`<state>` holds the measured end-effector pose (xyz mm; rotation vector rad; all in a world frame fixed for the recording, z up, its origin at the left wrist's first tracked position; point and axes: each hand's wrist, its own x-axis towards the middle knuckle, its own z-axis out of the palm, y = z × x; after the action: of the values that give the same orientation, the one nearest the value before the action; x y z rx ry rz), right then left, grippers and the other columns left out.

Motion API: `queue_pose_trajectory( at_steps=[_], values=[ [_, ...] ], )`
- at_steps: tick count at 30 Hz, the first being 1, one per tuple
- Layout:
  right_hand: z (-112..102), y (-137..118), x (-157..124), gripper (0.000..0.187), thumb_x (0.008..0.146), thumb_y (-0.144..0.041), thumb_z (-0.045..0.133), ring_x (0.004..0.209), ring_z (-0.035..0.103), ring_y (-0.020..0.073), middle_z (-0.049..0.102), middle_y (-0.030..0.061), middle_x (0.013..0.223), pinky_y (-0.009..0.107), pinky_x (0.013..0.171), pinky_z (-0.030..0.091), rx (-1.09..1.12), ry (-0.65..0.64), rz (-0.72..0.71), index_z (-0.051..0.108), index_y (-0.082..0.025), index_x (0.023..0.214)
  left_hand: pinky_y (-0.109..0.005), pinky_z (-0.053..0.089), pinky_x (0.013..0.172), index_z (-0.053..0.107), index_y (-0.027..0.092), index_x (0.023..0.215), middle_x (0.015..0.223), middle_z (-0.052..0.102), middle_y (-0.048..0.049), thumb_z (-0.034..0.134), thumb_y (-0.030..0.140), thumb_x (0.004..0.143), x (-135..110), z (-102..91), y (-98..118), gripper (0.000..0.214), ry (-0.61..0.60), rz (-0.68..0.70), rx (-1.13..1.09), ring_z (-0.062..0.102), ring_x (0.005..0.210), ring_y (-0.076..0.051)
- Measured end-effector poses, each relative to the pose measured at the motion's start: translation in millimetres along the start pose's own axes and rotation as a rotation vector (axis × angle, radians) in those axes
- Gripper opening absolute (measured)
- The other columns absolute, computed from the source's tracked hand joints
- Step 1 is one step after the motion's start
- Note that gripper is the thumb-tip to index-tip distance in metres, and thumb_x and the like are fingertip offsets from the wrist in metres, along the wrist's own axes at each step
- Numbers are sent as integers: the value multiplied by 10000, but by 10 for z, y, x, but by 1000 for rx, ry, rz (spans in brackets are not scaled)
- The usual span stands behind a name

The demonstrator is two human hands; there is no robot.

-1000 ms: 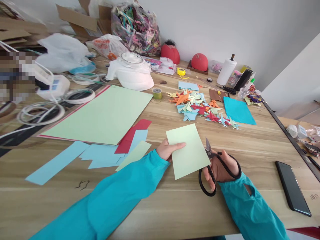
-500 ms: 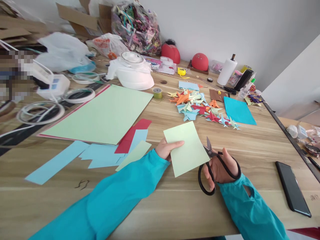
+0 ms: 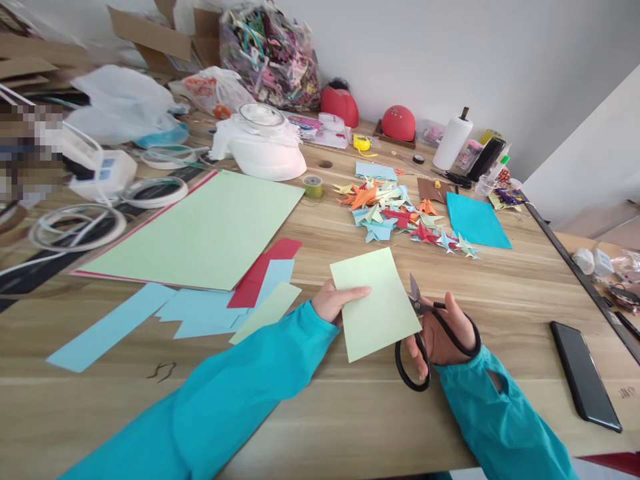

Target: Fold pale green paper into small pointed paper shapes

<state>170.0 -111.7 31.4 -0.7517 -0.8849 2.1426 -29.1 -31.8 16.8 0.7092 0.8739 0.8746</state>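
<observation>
Between the thumb and hidden fingers of my left hand (image 3: 334, 301) is a pale green sheet of paper (image 3: 376, 313), tilted above the table. My right hand (image 3: 445, 337) has its fingers through the black handles of a pair of scissors (image 3: 417, 303). The blades are spread, and one of them is partly hidden behind the paper's right edge. Left of my hands lie blue paper strips (image 3: 113, 327), a red paper piece (image 3: 260, 277) and a pale green strip (image 3: 267, 312). Beyond the hands sits a pile of folded paper cranes (image 3: 387, 210) in several colours.
Large green sheets (image 3: 210, 233) lie at the left, by coiled white cables (image 3: 75, 227). A spool of thread (image 3: 313, 187) stands near a white cloth bundle (image 3: 265, 147). To the right are a turquoise sheet (image 3: 477, 220) and a black phone (image 3: 585, 377).
The green sheet has shifted slightly down and turned a little in my left hand. My right hand and the scissors have barely moved.
</observation>
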Motion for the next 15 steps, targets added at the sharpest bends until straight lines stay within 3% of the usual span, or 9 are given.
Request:
queue_pose_trajectory(
  at_steps=[3, 8, 15],
  values=[
    [6, 1, 12, 804, 726, -695, -156, 421, 577, 180, 614, 23, 676, 267, 416, 412, -3, 43, -24, 95, -258, 1352, -349, 520, 622, 673, 99, 795, 798, 710, -114, 809, 254, 448, 6, 0, 2, 404, 19, -6, -19, 659, 710, -278],
    [-3, 13, 15, 754, 749, -687, -127, 425, 589, 179, 629, 32, 709, 245, 401, 394, 20, -13, -36, 71, -283, 1354, -345, 522, 619, 673, 90, 783, 787, 709, -120, 812, 256, 437, 23, -19, -6, 408, 21, -27, -17, 658, 712, -281],
    [5, 13, 9, 785, 736, -712, -106, 390, 557, 157, 636, 34, 704, 256, 407, 402, 8, -54, 12, 111, -277, 1352, -357, 522, 645, 679, 81, 817, 822, 709, -128, 809, 232, 443, -5, -6, -9, 423, -106, -52, 1, 654, 712, -277]
  ],
)
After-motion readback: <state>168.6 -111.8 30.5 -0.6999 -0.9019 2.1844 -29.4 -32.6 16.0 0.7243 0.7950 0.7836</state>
